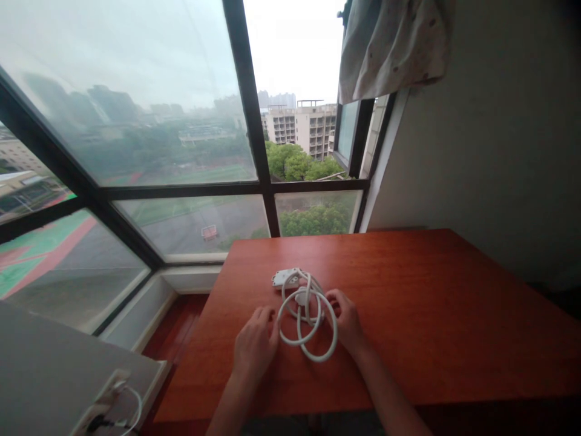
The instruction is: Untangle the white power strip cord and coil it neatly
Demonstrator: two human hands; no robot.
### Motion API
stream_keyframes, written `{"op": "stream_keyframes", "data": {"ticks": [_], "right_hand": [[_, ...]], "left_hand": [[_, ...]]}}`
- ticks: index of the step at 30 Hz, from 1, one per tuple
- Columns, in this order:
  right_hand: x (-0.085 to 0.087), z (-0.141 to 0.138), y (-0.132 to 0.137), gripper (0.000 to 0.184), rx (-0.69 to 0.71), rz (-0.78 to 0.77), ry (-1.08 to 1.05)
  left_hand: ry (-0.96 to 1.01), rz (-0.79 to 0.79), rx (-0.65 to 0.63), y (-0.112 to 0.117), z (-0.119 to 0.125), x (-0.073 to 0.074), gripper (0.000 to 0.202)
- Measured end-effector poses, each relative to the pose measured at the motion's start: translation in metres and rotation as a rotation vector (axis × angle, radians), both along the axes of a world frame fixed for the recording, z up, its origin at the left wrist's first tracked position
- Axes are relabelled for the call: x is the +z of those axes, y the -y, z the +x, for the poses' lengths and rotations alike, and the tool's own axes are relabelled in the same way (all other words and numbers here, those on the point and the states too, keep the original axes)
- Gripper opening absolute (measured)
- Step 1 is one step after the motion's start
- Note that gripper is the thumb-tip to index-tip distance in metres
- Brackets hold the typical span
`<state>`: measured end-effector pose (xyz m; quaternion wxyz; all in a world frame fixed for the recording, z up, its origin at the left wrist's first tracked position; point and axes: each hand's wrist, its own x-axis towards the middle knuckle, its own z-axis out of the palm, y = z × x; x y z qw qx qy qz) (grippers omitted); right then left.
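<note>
A wooden desk (431, 315) stands by windows (181, 121). Toward its far-left corner, a power strip (284, 279) lies roughly parallel to the far edge. Left hand (258, 336) and right hand (344, 315) curl beside its looped cord (319, 358), pinching unclear.

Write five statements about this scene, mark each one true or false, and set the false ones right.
1. A power strip and a looped white cable lie on a wooden table. True.
2. The power strip lies nearer the person than the cable's loops do. False: it lies at their far side.
3. The left hand is left of the loops and the right hand is at their right. True.
4. The wooden table has a white top. False: its top is reddish brown.
5. A curtain hangs at the upper right of the view. True.
</note>
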<state>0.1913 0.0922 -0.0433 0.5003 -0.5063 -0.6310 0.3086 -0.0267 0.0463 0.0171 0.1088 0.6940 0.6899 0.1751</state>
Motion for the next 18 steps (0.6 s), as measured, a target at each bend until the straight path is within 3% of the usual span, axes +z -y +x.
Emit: {"op": "stream_keyframes", "data": {"ticks": [3, 7, 14, 18], "right_hand": [[0.001, 0.002, 0.000, 0.014, -0.001, 0.008, -0.004], [0.004, 0.004, 0.000, 0.014, -0.010, 0.002, -0.002], [0.000, 0.006, -0.003, 0.019, -0.007, -0.019, -0.063], [-0.002, 0.008, -0.005, 0.023, 0.018, -0.035, -0.052]], "left_hand": [[0.087, -0.072, 0.015, 0.009, -0.012, -0.010, 0.023], [0.184, -0.084, -0.104, 0.015, -0.013, -0.020, 0.023], [0.524, -0.016, -0.118, 0.010, -0.001, -0.022, 0.029], [0.408, -0.046, -0.087, 0.005, 0.018, -0.015, 0.027]]}}
